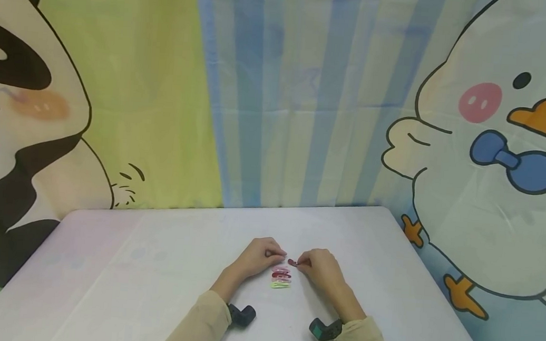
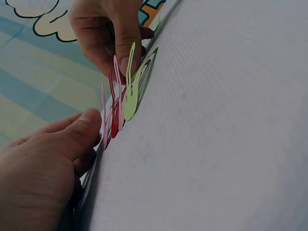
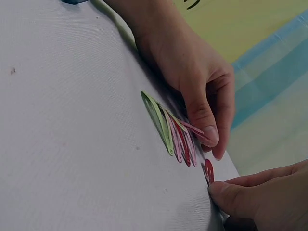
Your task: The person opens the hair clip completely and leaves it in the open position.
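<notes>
In the head view, my right hand [image 1: 324, 269] pinches a dark red snap hair clip [image 1: 291, 262] by one end, just above a short column of hair clips. That column holds a lime green hair clip [image 2: 130, 103] nearest me, then pink and red ones [image 3: 182, 144], lying side by side and snapped open in the left wrist view. My left hand [image 1: 259, 257] is at the far left of the column, thumb and fingers loosely bent with nothing held. Its thumb tip overlaps the pink clip ends in the right wrist view.
A white-covered table [image 1: 151, 278] stretches around the clips. Behind it hangs a printed curtain [image 1: 287, 97] with a panda at left and a white bird at right. Dark wrist devices [image 1: 326, 330] sit by both sleeves.
</notes>
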Demonstrator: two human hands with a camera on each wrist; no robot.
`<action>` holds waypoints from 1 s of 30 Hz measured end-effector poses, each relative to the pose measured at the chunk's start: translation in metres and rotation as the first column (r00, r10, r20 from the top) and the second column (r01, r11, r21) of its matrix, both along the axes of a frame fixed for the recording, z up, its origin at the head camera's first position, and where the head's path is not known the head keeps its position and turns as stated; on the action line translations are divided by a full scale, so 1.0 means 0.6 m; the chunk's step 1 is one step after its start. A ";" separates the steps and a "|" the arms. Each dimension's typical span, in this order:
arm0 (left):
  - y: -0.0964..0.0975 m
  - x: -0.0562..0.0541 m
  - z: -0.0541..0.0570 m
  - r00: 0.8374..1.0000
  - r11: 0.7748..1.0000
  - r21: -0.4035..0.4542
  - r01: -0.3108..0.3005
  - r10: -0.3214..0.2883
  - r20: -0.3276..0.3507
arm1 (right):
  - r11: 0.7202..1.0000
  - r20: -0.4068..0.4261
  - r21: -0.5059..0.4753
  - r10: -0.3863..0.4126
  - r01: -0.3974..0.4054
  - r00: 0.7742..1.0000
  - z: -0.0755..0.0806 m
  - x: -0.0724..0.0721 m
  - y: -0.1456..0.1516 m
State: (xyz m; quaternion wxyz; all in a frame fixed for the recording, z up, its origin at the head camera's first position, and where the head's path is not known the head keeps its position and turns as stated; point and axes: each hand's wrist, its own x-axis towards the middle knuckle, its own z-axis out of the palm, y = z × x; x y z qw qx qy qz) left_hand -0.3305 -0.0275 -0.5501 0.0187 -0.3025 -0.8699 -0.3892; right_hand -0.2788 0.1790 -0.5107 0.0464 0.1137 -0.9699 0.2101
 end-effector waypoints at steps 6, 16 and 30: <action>0.003 -0.001 0.003 1.000 1.000 -0.010 0.003 -0.002 0.025 | 0.999 -0.042 -0.031 0.034 -0.035 0.999 -0.009 -0.002 -0.007; 0.001 -0.002 0.000 1.000 1.000 0.011 0.028 -0.028 -0.010 | 0.996 -0.072 -0.079 0.044 -0.050 0.996 -0.021 -0.009 -0.014; -0.001 -0.003 -0.001 0.999 0.999 0.029 0.034 -0.034 0.031 | 0.988 -0.084 -0.154 0.005 -0.018 0.996 -0.024 -0.009 -0.019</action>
